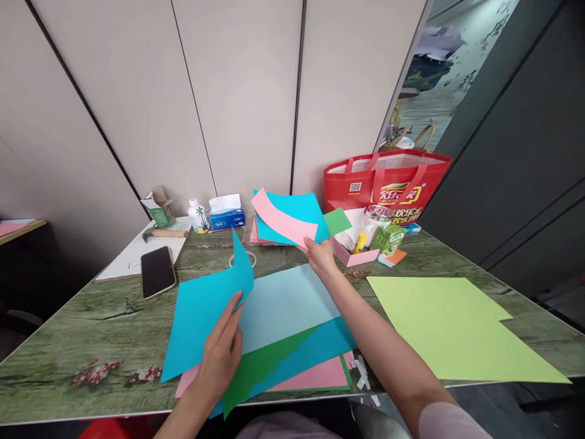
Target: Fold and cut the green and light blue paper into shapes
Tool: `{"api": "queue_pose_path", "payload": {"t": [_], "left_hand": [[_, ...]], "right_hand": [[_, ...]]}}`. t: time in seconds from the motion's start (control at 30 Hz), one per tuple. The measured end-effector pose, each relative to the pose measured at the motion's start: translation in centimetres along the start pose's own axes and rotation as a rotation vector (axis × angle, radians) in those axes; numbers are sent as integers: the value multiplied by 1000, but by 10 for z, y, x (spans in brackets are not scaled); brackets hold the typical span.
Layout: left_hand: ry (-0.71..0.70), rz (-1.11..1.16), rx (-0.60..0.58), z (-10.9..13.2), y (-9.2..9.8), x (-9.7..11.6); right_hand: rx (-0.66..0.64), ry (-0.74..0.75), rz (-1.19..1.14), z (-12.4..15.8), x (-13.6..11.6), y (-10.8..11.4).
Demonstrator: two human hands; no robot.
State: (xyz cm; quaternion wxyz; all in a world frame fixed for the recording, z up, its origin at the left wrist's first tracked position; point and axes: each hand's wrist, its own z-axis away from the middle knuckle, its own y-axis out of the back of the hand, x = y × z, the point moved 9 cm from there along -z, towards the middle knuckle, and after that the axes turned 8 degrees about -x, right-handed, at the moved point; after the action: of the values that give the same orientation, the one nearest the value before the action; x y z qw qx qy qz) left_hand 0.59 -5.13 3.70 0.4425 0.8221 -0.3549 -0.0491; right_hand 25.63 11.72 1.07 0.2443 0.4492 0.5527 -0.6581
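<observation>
My right hand point(320, 255) reaches to the back of the table, pinching one end of a curved pink paper strip point(286, 221). Under that strip is a blue sheet point(297, 204) on a pile. Nearer me, my left hand point(223, 341) has its fingers on the right edge of another blue paper sheet point(201, 317), whose far corner curls upward. Beneath and beside it lie a light blue sheet point(287, 305), a green sheet with a wavy edge point(260, 366) and a pink sheet point(315, 378). White paper scraps point(362, 372) lie by the front edge.
Yellow-green paper point(448, 329) covers the right side. Behind it stand a pink paper box point(359, 259), a yellow glue stick point(360, 242), a jar point(377, 222) and a red bag point(351, 183). At left are a phone point(158, 272), hammer point(167, 233), white bottle point(198, 216) and tissue pack point(227, 219).
</observation>
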Motion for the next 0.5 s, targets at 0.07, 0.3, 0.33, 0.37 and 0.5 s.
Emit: {"api": "queue_pose_path", "payload": {"t": [0.07,0.3,0.33,0.37,0.5], "left_hand": [[-26,11,-152,1,-18,3],[-94,11,-483,13,-55,9],[-89,13,-506,13,-57,9],[-82,12,-520,13,-59,8],[-72,-20,-516,14,-60,5]], "right_hand": [[-43,-22,15,-13,10,-22],[-288,-139,164,-30,36,-68],[-322,-164,205,-28,38,-68],[-349,-185,251,-26,39,-64],[-375,-206,481,-13,24,-22]]}}
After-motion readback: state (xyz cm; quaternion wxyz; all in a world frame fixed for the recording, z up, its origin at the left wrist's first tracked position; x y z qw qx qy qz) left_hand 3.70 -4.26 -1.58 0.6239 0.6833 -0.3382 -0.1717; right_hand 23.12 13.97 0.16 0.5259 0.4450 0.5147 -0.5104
